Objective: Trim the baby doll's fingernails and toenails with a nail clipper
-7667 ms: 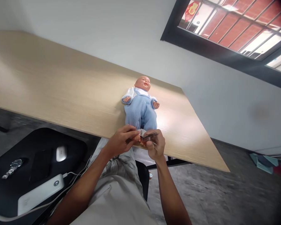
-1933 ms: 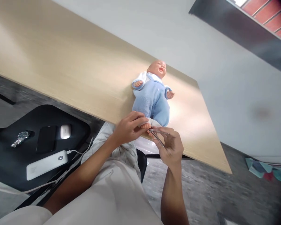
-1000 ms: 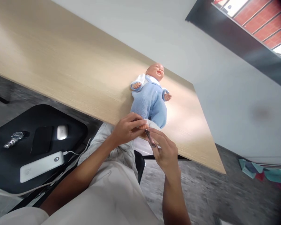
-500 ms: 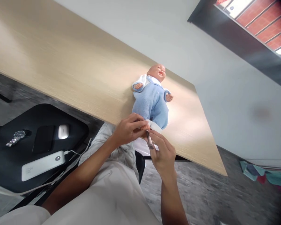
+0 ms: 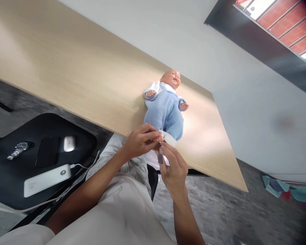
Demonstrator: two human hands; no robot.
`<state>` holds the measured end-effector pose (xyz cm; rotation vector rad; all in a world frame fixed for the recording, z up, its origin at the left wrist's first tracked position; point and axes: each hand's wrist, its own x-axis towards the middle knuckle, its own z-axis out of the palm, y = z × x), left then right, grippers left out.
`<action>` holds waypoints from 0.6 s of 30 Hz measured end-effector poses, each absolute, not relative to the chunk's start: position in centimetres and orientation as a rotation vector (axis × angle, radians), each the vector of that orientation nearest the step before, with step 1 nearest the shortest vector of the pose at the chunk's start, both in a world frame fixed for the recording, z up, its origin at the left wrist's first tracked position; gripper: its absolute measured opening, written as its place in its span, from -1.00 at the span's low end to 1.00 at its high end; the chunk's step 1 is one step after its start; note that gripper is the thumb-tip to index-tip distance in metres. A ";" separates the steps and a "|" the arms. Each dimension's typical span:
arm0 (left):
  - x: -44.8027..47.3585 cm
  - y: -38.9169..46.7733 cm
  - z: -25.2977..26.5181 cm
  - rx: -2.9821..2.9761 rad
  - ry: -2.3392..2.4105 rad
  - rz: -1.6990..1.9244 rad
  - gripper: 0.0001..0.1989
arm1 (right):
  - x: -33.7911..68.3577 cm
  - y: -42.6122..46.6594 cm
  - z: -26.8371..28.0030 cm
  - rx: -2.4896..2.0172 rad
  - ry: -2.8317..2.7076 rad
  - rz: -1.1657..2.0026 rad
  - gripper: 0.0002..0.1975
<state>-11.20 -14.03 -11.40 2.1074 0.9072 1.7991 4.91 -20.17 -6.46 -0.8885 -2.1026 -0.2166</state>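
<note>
A baby doll (image 5: 164,105) in a light-blue outfit with white sleeves lies on its back, feet at the table's near edge. My left hand (image 5: 142,140) is closed around one of its bare feet (image 5: 158,138), with the toes showing between the fingers. In my right hand (image 5: 173,165), thumb and fingers pinch a small metal nail clipper (image 5: 160,153). The clipper's upper end is right at the toes; whether it touches them is hard to make out. The doll's other foot has a white covering (image 5: 169,139).
The doll lies on a pale wooden table (image 5: 73,64) against a wall. At my left, a black chair seat (image 5: 12,183) holds a wristwatch (image 5: 19,149), a dark phone (image 5: 48,151), a white earbud case (image 5: 69,143) and a white power bank (image 5: 47,180) with a cable.
My right hand has shifted slightly left, and the nail clipper has turned to stand more upright in view. My left hand and the doll stay in place.
</note>
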 end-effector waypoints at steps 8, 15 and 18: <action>-11.2 -14.1 -11.2 2.101 0.909 1.793 -0.84 | 5.6 -19.8 -5.7 -0.874 -2.162 -0.206 -0.67; -11.3 -14.2 -11.2 2.122 0.930 1.772 -0.84 | 5.4 -19.9 -6.6 -0.872 -2.104 -0.237 -0.65; -11.3 -14.2 -11.1 2.125 0.933 1.776 -0.84 | 5.4 -19.9 -6.6 -0.881 -2.113 -0.231 -0.66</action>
